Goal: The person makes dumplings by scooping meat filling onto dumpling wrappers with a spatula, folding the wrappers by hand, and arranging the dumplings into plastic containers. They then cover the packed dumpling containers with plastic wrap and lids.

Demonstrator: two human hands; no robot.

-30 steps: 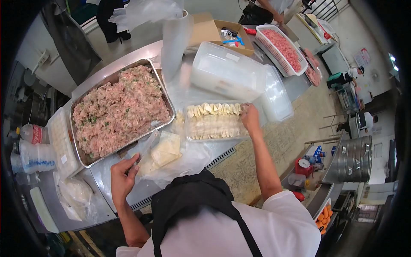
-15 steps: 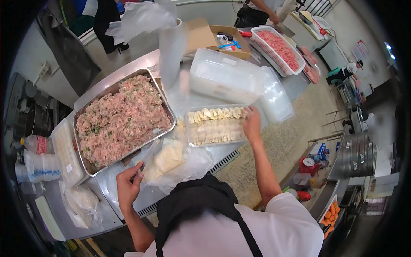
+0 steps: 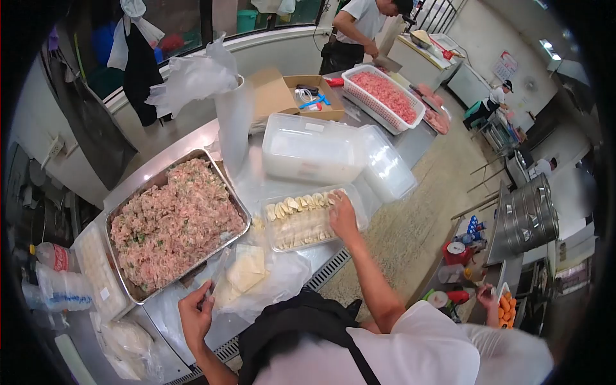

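Observation:
My right hand point(image 3: 344, 217) is at the right end of the back row of folded dumplings point(image 3: 301, 205) in a clear plastic tray point(image 3: 305, 246). Its fingers are closed around the end dumpling, which they partly hide. A front row is in the tray too. My left hand point(image 3: 195, 312) grips a thin flat filling spatula point(image 3: 222, 264) by its lower end. Beside that hand, a stack of dumpling wrappers point(image 3: 246, 271) lies on a plastic bag point(image 3: 282, 282). The metal pan of minced meat filling point(image 3: 173, 224) is behind and left of the wrappers.
Translucent plastic boxes point(image 3: 314, 149) and a lid point(image 3: 389, 168) stand behind the tray. Further back are an open cardboard box point(image 3: 269, 95) and a white basket of meat point(image 3: 378, 96). A co-worker point(image 3: 359, 32) holds a cleaver there. Another person's hand point(image 3: 487, 296) is near the carrots at right.
The camera view has shifted upward, so the table things appear lower. My right hand stays at the row's end and my left keeps the spatula. Another person's hand now shows at right.

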